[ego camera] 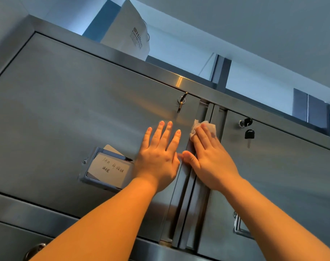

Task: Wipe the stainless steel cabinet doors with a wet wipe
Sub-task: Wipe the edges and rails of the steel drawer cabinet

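Forearms reach upward to two brushed stainless steel cabinet doors. Left hand lies flat, fingers spread, on the left door. Right hand presses a crumpled white wet wipe with straight fingers against the seam between the doors. Beyond, keys hang in locks; a white paper bag stands on top.

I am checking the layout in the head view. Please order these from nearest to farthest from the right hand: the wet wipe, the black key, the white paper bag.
1. wet wipe: under the right hand fingers, at the door seam.
2. black key: hanging on the right door, to its right.
3. white paper bag: on top of the cabinet, up left.
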The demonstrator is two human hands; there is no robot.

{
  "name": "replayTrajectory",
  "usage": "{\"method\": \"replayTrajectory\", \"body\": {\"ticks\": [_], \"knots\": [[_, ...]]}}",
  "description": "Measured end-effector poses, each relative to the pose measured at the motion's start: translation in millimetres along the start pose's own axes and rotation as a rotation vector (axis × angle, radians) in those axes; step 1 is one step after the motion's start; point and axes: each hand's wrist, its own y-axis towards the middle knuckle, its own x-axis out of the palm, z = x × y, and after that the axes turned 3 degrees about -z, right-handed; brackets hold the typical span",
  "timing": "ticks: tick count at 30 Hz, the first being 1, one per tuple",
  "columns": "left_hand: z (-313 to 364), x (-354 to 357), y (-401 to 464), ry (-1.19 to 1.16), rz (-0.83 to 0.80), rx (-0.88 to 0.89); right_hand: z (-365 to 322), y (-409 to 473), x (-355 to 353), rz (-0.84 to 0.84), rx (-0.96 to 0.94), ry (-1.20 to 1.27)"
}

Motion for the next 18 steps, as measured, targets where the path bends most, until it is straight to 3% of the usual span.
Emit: {"method": "replayTrajectory", "body": {"ticks": [6, 11, 18], "knots": [[-0.1, 1.8, 0.8, -0.004, 0.025, -0.002, 29.6, 46.4, -34.6, 0.003, 0.002, -0.107], [-0.2, 4.2, 0.5, -0.002, 0.022, -0.014, 51.9, 45.9, -38.8, 0.002, -0.143, -0.271], [-1.1, 4.7, 0.4, 0.015, 0.011, -0.016, 47.0, 7.7, -13.2, 0.058, -0.361, -0.133]]}}
